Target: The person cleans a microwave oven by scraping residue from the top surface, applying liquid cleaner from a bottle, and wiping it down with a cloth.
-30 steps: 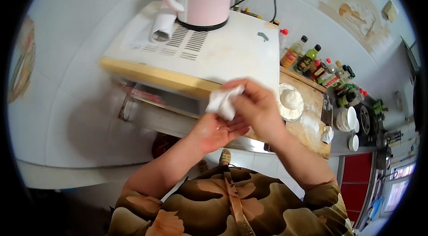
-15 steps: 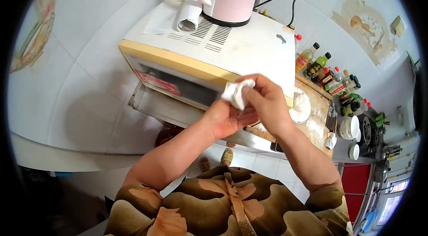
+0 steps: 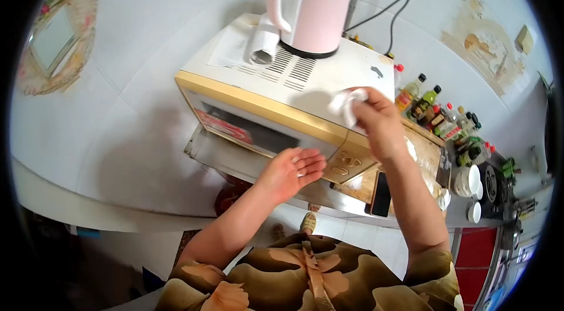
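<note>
A crumpled white tissue (image 3: 346, 105) is pinched between the thumb and fingers of my right hand (image 3: 379, 123), over the front edge of the white microwave (image 3: 352, 79). Lower and to the left, my left hand (image 3: 292, 173) is palm up with its fingers stretched out and nothing held, in front of the microwave door. A little white residue shows on its palm and fingers. The two hands are apart. On top of the microwave are a pink kettle (image 3: 322, 8) and a white paper roll (image 3: 265, 41).
Right of the microwave are a floured wooden board (image 3: 432, 152), seasoning bottles (image 3: 424, 102), white bowls (image 3: 467, 180) and a stove (image 3: 490, 182). A dark phone (image 3: 381, 194) lies near the counter edge. A framed mirror (image 3: 56, 41) hangs at the left.
My right hand has moved up and right, away from my left hand, with the tissue still in it. My left palm has come fully into view. The camera view has shifted, showing more of the phone.
</note>
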`<move>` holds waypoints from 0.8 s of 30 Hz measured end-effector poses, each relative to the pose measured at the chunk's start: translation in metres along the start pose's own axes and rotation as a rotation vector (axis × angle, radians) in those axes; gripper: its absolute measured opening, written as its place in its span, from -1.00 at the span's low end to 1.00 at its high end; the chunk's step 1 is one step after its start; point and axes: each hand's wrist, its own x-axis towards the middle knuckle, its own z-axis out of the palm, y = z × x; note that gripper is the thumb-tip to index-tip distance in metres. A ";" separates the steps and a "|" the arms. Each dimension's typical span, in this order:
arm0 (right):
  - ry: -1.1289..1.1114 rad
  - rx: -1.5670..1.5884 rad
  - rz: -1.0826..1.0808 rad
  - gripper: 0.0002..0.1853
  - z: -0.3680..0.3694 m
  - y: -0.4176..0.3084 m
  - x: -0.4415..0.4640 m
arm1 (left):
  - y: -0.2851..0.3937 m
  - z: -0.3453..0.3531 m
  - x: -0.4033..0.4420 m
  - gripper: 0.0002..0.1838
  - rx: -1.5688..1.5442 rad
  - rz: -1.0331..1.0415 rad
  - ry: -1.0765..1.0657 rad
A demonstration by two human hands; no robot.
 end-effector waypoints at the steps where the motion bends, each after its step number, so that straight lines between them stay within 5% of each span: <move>1: 0.056 -0.012 -0.054 -0.77 -0.010 0.000 0.009 | 0.001 -0.017 -0.011 -0.63 -0.003 0.051 0.028; 9: 0.134 -0.217 -0.157 -0.77 -0.046 0.034 0.018 | -0.019 -0.199 -0.066 -0.55 0.215 0.559 0.593; 11: 0.128 -0.217 -0.182 -0.75 -0.056 0.038 0.023 | -0.014 -0.217 -0.070 -0.32 0.307 0.533 0.716; 17: 0.142 -0.315 -0.194 -0.74 -0.055 0.037 0.024 | -0.025 -0.291 -0.054 -0.13 0.489 0.370 0.865; 19: 0.149 -0.304 -0.173 -0.75 -0.058 0.038 0.025 | -0.026 -0.298 -0.054 -0.13 0.897 0.164 1.020; 21: 0.123 -0.288 -0.188 -0.76 -0.055 0.038 0.022 | -0.045 -0.342 -0.037 -0.07 1.203 0.167 1.147; 24: 0.161 -0.284 -0.181 -0.78 -0.033 0.030 0.016 | -0.037 -0.306 -0.051 -0.02 1.490 -0.049 1.236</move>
